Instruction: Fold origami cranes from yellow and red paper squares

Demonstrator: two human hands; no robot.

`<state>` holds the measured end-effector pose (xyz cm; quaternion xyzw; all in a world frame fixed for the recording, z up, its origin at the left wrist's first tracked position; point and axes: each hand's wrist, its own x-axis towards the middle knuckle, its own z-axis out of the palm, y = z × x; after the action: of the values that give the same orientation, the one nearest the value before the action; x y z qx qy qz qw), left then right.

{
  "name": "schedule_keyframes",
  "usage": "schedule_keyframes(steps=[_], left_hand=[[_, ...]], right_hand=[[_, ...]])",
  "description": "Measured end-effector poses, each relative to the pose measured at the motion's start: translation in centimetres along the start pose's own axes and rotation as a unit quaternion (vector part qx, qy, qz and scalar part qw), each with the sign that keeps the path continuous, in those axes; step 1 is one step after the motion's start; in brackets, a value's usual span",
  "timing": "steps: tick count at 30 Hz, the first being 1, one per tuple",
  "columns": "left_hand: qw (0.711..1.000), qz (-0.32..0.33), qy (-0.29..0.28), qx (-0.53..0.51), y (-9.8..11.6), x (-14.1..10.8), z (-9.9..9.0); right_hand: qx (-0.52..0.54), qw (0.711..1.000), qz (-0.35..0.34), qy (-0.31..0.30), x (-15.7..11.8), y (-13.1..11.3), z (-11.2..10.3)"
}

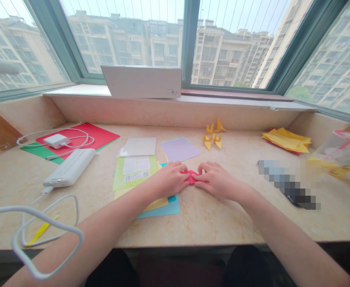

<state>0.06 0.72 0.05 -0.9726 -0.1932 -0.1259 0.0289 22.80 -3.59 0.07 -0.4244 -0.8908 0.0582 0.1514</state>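
A small folded piece of red paper (191, 177) is held low over the counter between my two hands. My left hand (173, 177) grips its left side, with fingers bent and pressed on it. On the other side, my right hand (215, 179) pinches the right part between thumb and fingers. My fingers cover both ends of the paper. Under my left wrist lie blue sheets (163, 210) and a green paper pack (135, 171) with a printed label. Just beyond my hands rests a lilac paper square (180, 149).
Several yellow origami cranes (213, 139) stand at the back. Crumpled yellow paper (286, 139) lies back right, near a pixelated dark object (288, 185) and a clear cup (339, 151). At left are a white power bank (70, 167), looping cable (49, 223) and red sheets (99, 133).
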Motion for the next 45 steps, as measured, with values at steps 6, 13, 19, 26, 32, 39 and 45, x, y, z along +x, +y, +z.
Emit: schedule_keyframes(steps=[6, 13, 19, 26, 32, 39, 45], left_hand=[[0.999, 0.009, 0.004, -0.033, -0.9, 0.0, 1.0], [0.998, -0.009, -0.004, -0.055, -0.8, 0.0, 0.3], [0.996, -0.05, 0.003, -0.069, -0.6, 0.5, 0.8], [0.99, -0.108, 0.029, -0.086, -0.4, 0.8, 1.2], [0.985, -0.127, 0.034, -0.11, -0.3, 1.1, 1.6], [0.989, -0.098, 0.024, -0.111, -0.6, 0.9, 1.5], [0.997, -0.047, -0.028, -0.05, -0.7, 0.5, 0.3]], right_hand=[[0.053, 0.998, -0.01, 0.012, 0.3, 0.2, 0.4], [0.078, 0.997, 0.011, 0.017, 0.6, 0.2, 0.3], [0.145, 0.982, 0.12, 0.022, 0.7, 0.2, 0.8], [0.207, 0.959, 0.186, 0.061, 1.0, -0.2, 1.2], [0.23, 0.95, 0.196, 0.074, 1.2, 0.2, 1.8], [0.206, 0.966, 0.141, 0.06, 1.0, 0.6, 1.4], [0.118, 0.992, 0.052, -0.001, 0.4, 0.8, 0.5]])
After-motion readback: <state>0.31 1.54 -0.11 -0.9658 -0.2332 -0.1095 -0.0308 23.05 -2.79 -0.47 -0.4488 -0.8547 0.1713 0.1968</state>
